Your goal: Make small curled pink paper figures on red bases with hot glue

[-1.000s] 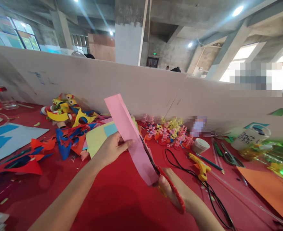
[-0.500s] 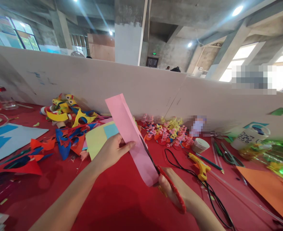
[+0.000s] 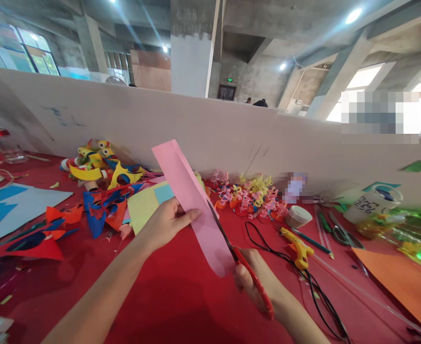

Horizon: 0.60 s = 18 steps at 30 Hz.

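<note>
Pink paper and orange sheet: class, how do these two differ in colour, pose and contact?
The pink paper is pink; the orange sheet is orange. The pink paper is held up by the left hand; the orange sheet lies on the red table. Scissors meet the pink paper; no hand or scissors touch the orange sheet. Both look plain.
</note>
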### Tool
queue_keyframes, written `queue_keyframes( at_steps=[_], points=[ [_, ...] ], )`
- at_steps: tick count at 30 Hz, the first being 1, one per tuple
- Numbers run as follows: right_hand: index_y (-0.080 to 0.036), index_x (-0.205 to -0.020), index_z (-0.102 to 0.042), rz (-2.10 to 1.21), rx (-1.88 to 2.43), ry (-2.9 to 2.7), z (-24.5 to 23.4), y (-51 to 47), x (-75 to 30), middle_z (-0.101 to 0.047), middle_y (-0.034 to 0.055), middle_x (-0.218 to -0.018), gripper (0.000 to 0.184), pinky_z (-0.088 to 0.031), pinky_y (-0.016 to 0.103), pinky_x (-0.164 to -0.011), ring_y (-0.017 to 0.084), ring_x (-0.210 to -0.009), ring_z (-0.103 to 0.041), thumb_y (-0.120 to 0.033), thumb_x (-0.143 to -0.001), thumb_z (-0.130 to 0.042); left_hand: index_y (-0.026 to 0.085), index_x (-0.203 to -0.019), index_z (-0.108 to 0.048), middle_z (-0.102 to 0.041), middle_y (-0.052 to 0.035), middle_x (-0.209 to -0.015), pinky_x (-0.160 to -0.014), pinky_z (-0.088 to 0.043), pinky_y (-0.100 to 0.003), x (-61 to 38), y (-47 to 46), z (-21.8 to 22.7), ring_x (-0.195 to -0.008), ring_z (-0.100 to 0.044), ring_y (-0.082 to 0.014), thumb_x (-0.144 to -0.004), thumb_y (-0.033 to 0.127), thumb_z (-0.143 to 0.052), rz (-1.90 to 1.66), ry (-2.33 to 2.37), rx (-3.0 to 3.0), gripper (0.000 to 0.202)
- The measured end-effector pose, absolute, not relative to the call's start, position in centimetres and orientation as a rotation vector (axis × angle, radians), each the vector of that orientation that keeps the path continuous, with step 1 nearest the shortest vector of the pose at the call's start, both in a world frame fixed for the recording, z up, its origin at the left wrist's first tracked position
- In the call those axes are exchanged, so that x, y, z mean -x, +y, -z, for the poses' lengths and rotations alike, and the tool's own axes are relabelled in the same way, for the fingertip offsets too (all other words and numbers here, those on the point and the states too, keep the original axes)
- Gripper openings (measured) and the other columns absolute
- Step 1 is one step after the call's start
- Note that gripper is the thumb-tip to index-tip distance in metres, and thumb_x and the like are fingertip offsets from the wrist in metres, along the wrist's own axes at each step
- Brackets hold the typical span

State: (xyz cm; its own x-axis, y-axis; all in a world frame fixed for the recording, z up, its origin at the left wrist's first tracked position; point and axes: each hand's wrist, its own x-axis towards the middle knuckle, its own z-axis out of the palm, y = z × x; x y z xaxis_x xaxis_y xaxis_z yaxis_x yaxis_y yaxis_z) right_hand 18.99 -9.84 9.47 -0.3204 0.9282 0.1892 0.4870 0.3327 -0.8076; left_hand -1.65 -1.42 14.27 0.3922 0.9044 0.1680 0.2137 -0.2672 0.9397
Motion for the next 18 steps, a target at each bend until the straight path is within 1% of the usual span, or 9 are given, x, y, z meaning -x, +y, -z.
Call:
queue_keyframes(
  at_steps=[3, 8, 12, 15, 18],
  points=[
    [-0.020, -0.057, -0.035, -0.847, 1.257, -1.929, -9.49, -9.85, -18.96, -0.036, -0.0029, -0.046, 0.067, -0.022, 0.021, -0.039, 0.009, -0.043, -0.033, -0.082, -0.074, -0.013, 0.015, -0.090, -0.060, -0.071, -0.0064, -0.090, -0.071, -0.053, -0.030, 1.62, -1.51, -14.44, -0.084, -0.066, -0.0220, -0.080, 0.036, -0.059, -0.937, 0.968, -1.700, 0.024],
    [-0.020, -0.057, -0.031, -0.854, 1.205, -1.931, -9.69, -9.78, -18.91, -0.028, -0.0043, -0.052, 0.064, -0.017, 0.022, -0.042, 0.008, -0.047, -0.025, -0.079, -0.076, -0.016, 0.014, -0.091, -0.060, -0.071, -0.0079, -0.092, -0.071, -0.053, -0.033, 1.67, -1.58, -14.34, -0.083, -0.066, -0.0226, -0.079, 0.037, -0.060, -0.948, 0.978, -1.677, 0.026],
    [-0.019, -0.058, -0.032, -0.862, 1.215, -1.941, -9.41, -9.58, -19.06, -0.027, -0.0043, -0.054, 0.065, -0.017, 0.023, -0.044, 0.008, -0.049, -0.023, -0.080, -0.075, -0.017, 0.013, -0.093, -0.061, -0.069, -0.0089, -0.095, -0.075, -0.052, -0.035, 1.73, -1.48, -14.09, -0.087, -0.064, -0.0238, -0.080, 0.041, -0.058, -0.984, 0.960, -1.652, 0.031],
    [-0.020, -0.057, -0.030, -0.848, 1.262, -1.936, -9.12, -9.54, -19.11, -0.027, -0.0045, -0.053, 0.068, -0.015, 0.023, -0.043, 0.008, -0.049, -0.023, -0.085, -0.070, -0.016, 0.014, -0.092, -0.062, -0.069, -0.0075, -0.090, -0.074, -0.052, -0.035, 1.67, -1.45, -14.26, -0.085, -0.064, -0.0234, -0.081, 0.045, -0.056, -1.087, 0.961, -1.561, 0.034],
    [-0.020, -0.056, -0.030, -0.856, 1.281, -1.916, -9.19, -9.65, -19.03, -0.028, -0.0042, -0.052, 0.069, -0.016, 0.023, -0.043, 0.008, -0.047, -0.024, -0.086, -0.068, -0.017, 0.014, -0.086, -0.063, -0.069, -0.0057, -0.083, -0.070, -0.052, -0.032, 1.62, -1.44, -14.59, -0.078, -0.064, -0.0213, -0.078, 0.044, -0.060, -1.187, 0.981, -1.487, 0.031]
  ],
)
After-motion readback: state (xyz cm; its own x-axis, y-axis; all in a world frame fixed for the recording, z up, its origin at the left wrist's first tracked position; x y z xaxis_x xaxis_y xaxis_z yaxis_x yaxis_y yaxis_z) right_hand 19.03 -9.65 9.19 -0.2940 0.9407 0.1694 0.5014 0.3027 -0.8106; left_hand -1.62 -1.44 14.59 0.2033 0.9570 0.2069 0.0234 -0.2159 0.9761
